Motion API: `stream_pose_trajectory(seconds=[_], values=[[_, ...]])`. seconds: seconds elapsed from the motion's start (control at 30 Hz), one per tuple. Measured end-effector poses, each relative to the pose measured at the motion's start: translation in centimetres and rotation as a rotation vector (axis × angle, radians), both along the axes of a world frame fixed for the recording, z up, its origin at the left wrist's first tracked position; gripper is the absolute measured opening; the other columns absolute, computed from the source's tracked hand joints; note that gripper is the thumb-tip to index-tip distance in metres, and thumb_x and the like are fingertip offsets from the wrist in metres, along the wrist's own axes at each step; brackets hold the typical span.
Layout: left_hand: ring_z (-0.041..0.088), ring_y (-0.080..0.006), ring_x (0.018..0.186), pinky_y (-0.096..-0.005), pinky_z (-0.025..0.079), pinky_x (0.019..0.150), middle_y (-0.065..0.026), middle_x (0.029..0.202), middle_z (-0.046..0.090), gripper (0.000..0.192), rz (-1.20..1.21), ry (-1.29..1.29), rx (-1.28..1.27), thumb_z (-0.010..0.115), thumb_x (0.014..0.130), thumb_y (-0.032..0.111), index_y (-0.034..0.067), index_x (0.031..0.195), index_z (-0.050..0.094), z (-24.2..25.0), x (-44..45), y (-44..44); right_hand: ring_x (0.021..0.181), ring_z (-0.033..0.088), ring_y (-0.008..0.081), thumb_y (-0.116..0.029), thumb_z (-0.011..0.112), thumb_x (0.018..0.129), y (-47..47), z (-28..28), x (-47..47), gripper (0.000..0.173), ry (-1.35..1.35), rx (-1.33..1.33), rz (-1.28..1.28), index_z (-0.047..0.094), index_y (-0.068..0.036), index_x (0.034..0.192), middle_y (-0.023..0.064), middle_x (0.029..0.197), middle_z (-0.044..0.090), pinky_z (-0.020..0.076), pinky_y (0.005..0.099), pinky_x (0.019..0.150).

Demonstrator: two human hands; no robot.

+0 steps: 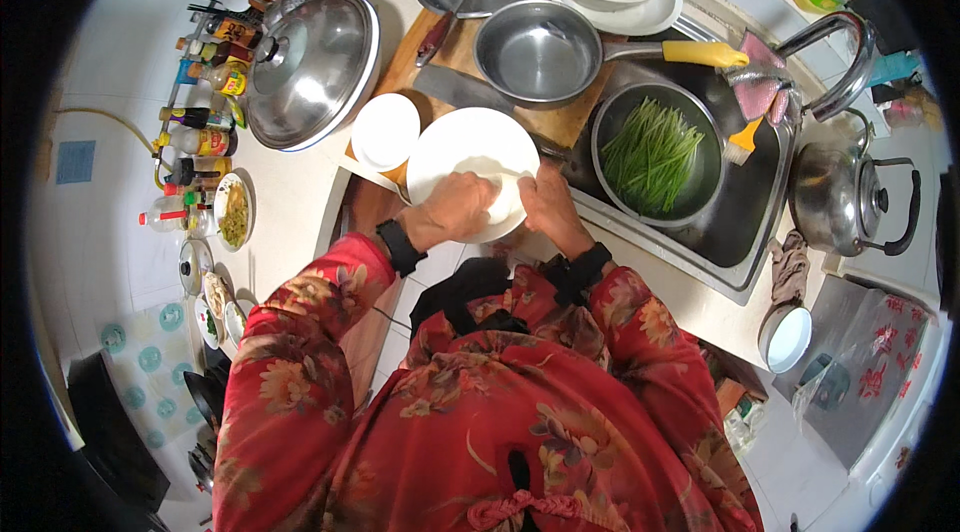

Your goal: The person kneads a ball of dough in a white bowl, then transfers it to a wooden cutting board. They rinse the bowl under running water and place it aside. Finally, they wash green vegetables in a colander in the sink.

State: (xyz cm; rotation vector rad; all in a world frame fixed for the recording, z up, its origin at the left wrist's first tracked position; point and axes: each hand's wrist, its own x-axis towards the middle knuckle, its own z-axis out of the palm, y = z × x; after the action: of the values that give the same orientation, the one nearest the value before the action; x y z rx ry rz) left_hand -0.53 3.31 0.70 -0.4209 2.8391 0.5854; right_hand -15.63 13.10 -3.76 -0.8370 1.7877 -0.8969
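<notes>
A wide white bowl or basin [469,134] is tilted in front of me over the counter's edge. My right hand [551,202] grips its right rim. My left hand [459,203] is curled over the inside of the bowl, next to a pale white mass [500,208]. Its fingers are mostly hidden, so whether they hold that mass is unclear. Left of the bowl, a smaller white bowl or dish [385,132] rests on a wooden cutting board [446,44]. A cleaver [461,87] lies on the board behind the large bowl.
A steel pan [538,55] with a yellow handle cover sits on the board. Cut green stems [652,157] fill a pot [600,183] in the sink [739,232]. A lidded wok [311,74] stands left, a kettle [836,198] right, and stacked plates [619,14] behind.
</notes>
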Motion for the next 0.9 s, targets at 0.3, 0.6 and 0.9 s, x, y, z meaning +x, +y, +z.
stream_pose_trajectory(seconds=[0.3,0.6,0.9], values=[[0.063,-0.0342,0.067,-0.0412,0.049,0.061,-0.0163,0.067,0.061,0.007,0.085,-0.004,-0.07,0.058,0.068,0.004,0.004,0.074,0.06,-1.1,-1.7,-1.5,0.081,0.064,0.0379,-0.01,0.054,0.077,0.3,-1.3,0.4,0.022,-0.032,-0.139,-0.065,0.063,0.007,0.087,0.0276,0.09,0.061,0.0512,0.0456,0.074],[0.05,-0.0371,0.059,-0.0432,0.042,0.057,-0.0181,0.063,0.051,0.014,0.105,0.008,0.363,0.058,0.069,0.006,0.004,0.069,0.045,1.1,-1.9,-1.2,0.068,0.065,0.0381,-0.012,0.046,0.08,0.0,1.4,0.5,0.03,0.04,-0.201,-0.108,0.057,0.013,0.091,0.0324,0.075,0.06,0.0508,0.0473,0.072],[0.06,-0.0382,0.069,-0.0445,0.047,0.061,-0.0143,0.068,0.059,0.006,0.145,0.02,-0.09,0.055,0.065,0.004,0.007,0.069,0.057,-3.0,-1.4,-0.8,0.088,0.06,0.0458,-0.015,0.047,0.082,0.2,-1.5,0.5,0.031,0.05,-0.192,0.005,0.058,0.012,0.092,0.0341,0.09,0.059,0.0481,0.0484,0.077]])
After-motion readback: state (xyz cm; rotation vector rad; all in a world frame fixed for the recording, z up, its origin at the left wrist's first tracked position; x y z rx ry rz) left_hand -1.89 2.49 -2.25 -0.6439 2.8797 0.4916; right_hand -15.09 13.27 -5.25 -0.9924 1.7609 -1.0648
